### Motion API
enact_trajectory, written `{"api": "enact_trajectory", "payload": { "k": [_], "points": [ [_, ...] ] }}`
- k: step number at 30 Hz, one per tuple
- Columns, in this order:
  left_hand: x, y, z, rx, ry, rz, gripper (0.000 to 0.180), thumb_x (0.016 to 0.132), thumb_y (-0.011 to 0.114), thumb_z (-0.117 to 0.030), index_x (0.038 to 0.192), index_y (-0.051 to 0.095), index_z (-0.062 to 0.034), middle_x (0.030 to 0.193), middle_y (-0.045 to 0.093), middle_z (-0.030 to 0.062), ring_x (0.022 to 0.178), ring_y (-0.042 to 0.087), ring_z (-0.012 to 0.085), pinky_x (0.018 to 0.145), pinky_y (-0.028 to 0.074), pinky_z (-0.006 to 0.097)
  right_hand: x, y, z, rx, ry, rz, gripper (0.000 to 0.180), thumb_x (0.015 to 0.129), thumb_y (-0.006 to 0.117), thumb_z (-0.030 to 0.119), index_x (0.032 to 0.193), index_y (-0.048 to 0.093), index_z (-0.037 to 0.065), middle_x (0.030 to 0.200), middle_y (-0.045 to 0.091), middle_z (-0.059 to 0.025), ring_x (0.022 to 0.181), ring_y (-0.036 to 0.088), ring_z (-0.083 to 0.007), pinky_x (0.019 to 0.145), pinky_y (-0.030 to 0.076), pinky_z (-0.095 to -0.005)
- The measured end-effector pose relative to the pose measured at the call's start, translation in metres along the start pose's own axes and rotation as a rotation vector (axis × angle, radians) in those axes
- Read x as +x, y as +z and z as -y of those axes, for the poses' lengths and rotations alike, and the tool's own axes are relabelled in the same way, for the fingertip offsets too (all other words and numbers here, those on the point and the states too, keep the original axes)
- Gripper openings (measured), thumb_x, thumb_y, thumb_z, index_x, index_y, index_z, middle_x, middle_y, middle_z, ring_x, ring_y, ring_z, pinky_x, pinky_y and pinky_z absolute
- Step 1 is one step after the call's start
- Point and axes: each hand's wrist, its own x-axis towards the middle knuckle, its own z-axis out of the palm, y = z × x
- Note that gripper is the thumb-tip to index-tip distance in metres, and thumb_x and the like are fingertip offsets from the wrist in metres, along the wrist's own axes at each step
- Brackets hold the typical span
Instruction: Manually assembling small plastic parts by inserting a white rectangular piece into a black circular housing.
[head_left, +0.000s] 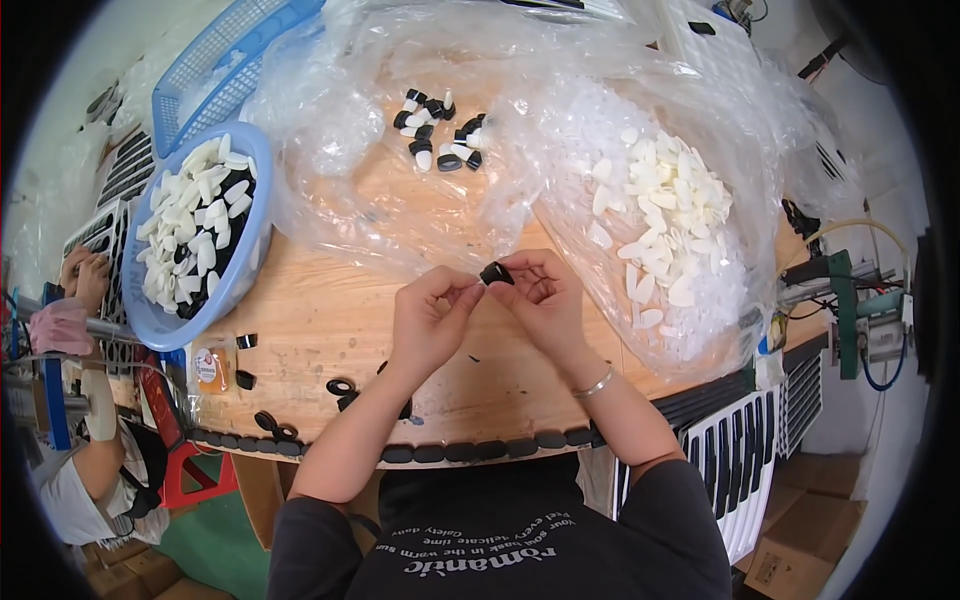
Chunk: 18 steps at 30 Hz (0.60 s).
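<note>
Grip of both hands [490, 300] around small black cap [496, 273].

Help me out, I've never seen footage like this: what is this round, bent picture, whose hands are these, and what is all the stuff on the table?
A wide fisheye camera worn on a person's head looks down, so edges bend. The left hand and right hand meet over a wooden table, pinching a small black piece between their fingertips. On the left stands a blue basin of white pieces. Clear plastic bags hold more white pieces and some black-and-white parts. Black rings lie near the table's edge. Another person's hands work at far left.
</note>
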Motion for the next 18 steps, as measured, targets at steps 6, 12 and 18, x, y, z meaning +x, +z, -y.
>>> {"api": "enact_trajectory", "payload": {
  "k": [6,12,18],
  "points": [
    [0.0,0.006,-0.009,-0.17,0.066,-0.043,0.015,0.077,0.066,0.006,0.091,0.064,0.0001,0.082,0.063,0.008,0.076,0.058,0.0153,0.07,0.046,0.026,-0.002,0.001,0.008,-0.514,-0.475,0.047,0.029,0.075,0.071,-0.009,0.097,0.055,0.002,0.099,0.064,-0.0129,0.088,0.065,-0.0185,0.077,0.054,-0.028],
    [0.0,-0.003,0.002,-0.023,0.251,0.018,0.021,0.075,0.062,0.01,0.094,0.065,0.0015,0.096,0.063,0.0106,0.091,0.058,0.0197,0.08,0.046,0.029,0.0,0.003,0.021,-0.768,-0.685,0.076,0.03,0.07,0.077,-0.004,0.092,0.058,0.005,0.092,0.068,-0.0119,0.081,0.066,-0.0227,0.068,0.054,-0.0291],
    [-0.003,0.0,0.008,-0.386,-0.051,0.101,0.024,0.075,0.062,0.011,0.096,0.067,0.001,0.101,0.063,0.0086,0.094,0.058,0.0182,0.083,0.046,0.029,-0.001,0.005,0.024,-0.723,-0.684,0.04,0.029,0.07,0.077,-0.003,0.091,0.059,0.004,0.092,0.068,-0.0119,0.077,0.066,-0.0218,0.064,0.054,-0.0284]
  ]
}}
